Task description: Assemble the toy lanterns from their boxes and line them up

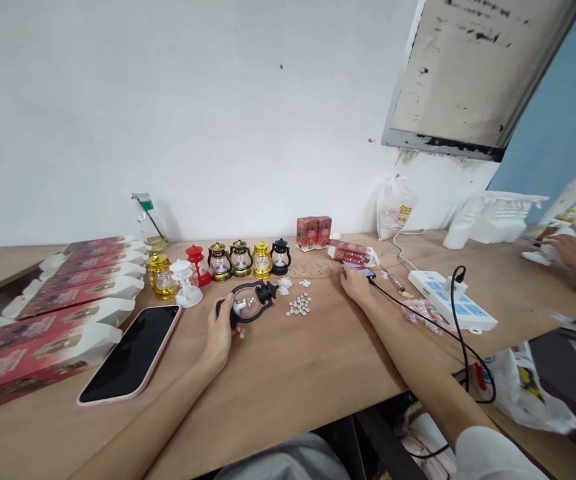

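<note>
My left hand (223,327) is closed around a small black lantern (248,305), which lies tilted on its side with its top pointing right. Its clear globe has something white inside. My right hand (355,285) reaches farther out, beside a phone-like device (361,269) with a lit screen and a black cable; its fingers are mostly hidden. Between my hands lie several round button cells (299,305) and small white pieces (285,285). Thin wire-like pieces (315,269) lie in a row just left of my right hand.
Small lanterns (239,260) in gold, white, red, bronze and black stand behind my left hand. Red boxes (43,313) and a large phone (131,353) lie left. To the right are a power strip (451,300), cables and another person's hands (575,253).
</note>
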{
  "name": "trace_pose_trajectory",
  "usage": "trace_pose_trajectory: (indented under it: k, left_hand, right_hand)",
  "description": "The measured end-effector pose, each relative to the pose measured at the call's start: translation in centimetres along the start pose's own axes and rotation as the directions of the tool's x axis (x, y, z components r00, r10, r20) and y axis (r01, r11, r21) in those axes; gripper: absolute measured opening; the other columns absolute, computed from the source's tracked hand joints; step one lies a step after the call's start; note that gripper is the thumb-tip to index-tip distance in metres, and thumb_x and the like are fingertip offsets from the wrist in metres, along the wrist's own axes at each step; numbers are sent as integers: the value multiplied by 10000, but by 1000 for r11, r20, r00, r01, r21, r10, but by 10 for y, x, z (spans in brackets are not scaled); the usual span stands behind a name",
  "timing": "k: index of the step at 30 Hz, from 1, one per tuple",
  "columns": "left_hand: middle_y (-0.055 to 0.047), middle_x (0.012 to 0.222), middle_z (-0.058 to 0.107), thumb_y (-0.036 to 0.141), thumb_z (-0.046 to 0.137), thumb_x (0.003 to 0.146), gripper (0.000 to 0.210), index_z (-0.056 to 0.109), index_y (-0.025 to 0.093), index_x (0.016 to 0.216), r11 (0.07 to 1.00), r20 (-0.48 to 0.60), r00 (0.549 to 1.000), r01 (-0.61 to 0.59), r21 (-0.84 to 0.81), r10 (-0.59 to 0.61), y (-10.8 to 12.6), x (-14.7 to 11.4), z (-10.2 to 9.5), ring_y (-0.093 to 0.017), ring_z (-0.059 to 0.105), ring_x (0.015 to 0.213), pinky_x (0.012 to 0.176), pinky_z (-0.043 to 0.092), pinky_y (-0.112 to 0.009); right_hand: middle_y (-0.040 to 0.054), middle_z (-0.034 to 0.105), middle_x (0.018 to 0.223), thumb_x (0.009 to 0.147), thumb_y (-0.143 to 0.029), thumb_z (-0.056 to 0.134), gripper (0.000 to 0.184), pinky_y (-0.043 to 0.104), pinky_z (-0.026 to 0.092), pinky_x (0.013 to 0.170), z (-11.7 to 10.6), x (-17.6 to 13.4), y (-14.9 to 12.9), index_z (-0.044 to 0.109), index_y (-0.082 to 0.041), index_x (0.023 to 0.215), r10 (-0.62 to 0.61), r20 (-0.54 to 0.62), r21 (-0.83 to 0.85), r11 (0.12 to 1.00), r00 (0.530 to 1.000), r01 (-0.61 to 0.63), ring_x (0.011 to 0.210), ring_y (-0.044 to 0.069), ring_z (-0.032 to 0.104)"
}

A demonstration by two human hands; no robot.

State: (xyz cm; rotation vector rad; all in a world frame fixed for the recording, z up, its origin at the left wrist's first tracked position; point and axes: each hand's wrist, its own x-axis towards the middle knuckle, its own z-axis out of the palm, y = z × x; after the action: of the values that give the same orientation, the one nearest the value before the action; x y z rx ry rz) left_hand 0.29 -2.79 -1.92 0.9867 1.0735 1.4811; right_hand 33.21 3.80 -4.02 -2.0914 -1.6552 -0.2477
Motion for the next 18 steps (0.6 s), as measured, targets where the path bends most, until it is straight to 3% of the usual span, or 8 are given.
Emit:
trace_pose_trajectory:
  k: [3,7,10,13,15,18]
  left_hand:
    - [86,480,402,539,553,671,373,432,187,695,999,-17,999,-30,41,31,3,-2,0,-69,376,316,276,312,-194]
    - [94,501,386,536,547,676,354,451,207,768,993,-34,995,-86,86,90,9,-5,-2,-56,334,324,286,249,-166]
    - [55,643,480,506,588,657,346,476,213,804,964,-50,978,-189,188,202,15,-6,-3,-83,456,480,372,334,-167]
    - [-2,820,560,459,655,618,382,502,204,857,897,-41,928,-344,278,369,20,-6,-4,-151,557,759,615,464,-228]
    - [-30,921,584,426,709,582,483,511,201,962,842,-14,887,-434,320,462,22,-5,-6,-182,560,881,761,460,-276]
    - [-53,998,589,441,734,573,571,544,208,1058,697,51,807,-537,475,588,23,-3,-9,-217,527,958,845,419,-339]
  right_hand:
    - [126,638,995,854,-156,386,281,330,362,807,-2,-2,-2,561,-146,1072,-41,-101,9,999,994,42,975,252,521]
    - [128,616,1009,844,-176,393,262,363,341,857,-5,-8,-10,537,-131,1059,-69,-295,59,994,953,91,997,263,481]
    - [147,585,1037,846,-195,383,270,387,342,866,-6,-16,-23,515,-117,1067,-77,-397,116,984,915,134,1007,270,472]
    - [149,563,1041,841,-200,387,268,404,364,862,-7,-26,-42,496,-115,1071,-128,-499,193,948,857,254,988,261,487]
    - [139,556,1039,839,-205,401,260,419,375,874,-7,-36,-57,489,-130,1072,-166,-557,250,901,813,355,982,253,499]
    - [136,559,1030,845,-226,435,248,446,376,905,-9,-56,-82,485,-148,1076,-199,-595,358,802,779,479,992,246,508]
